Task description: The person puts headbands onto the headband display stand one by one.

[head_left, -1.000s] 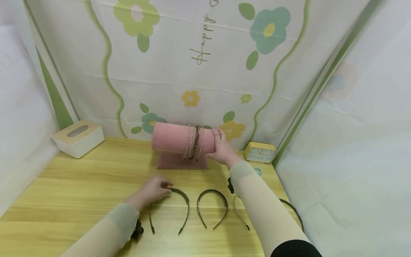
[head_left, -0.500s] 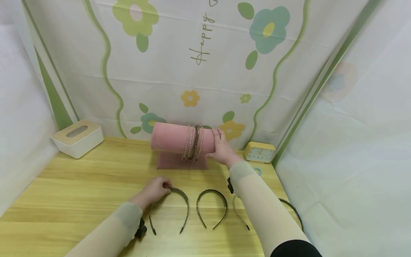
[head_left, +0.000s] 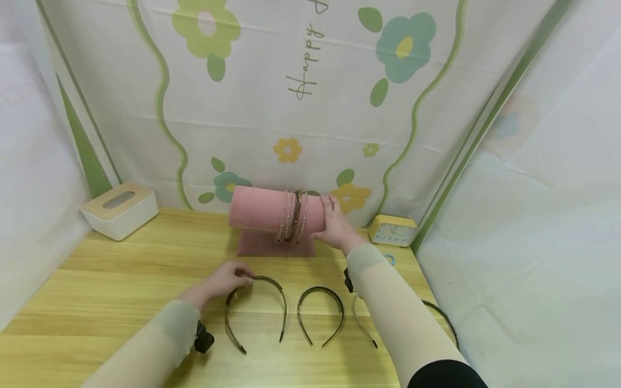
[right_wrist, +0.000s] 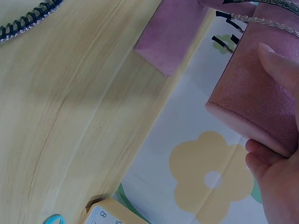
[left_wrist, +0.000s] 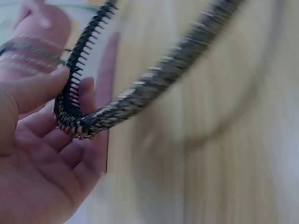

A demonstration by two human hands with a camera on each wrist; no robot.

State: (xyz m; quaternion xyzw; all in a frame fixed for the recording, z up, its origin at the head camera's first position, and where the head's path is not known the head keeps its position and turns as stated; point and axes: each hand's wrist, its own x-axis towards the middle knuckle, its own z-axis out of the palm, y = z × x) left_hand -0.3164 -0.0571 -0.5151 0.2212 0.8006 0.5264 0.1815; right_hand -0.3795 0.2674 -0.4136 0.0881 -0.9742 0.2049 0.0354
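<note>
Thumb and fingers of my left hand [head_left: 228,279] pinch a dark toothed headband [head_left: 283,302] near the top of its arch. In the left wrist view the headband [left_wrist: 159,77] rises off the wood, with its blurred shadow below. My right hand [head_left: 336,226] grips the right end of a pink padded roll [head_left: 254,207] on a pink base [head_left: 249,246]. Several thin headbands, pale and dark, sit round that roll. In the right wrist view the thumb of the right hand [right_wrist: 280,186] presses the roll's side, with fingers at its end.
A second dark headband [head_left: 320,289] lies at mid-table. A pale headband [head_left: 365,330] and another dark one [head_left: 443,317] are partly hidden by the right arm. A tissue box [head_left: 118,211] stands at back left. A yellow clock [head_left: 394,230] and blue ring [head_left: 390,259] are at back right.
My left fingers have taken hold of the dark headband and moved slightly up and left. The headband has tilted, its ends shifting right. The right hand keeps its place on the roll.
</note>
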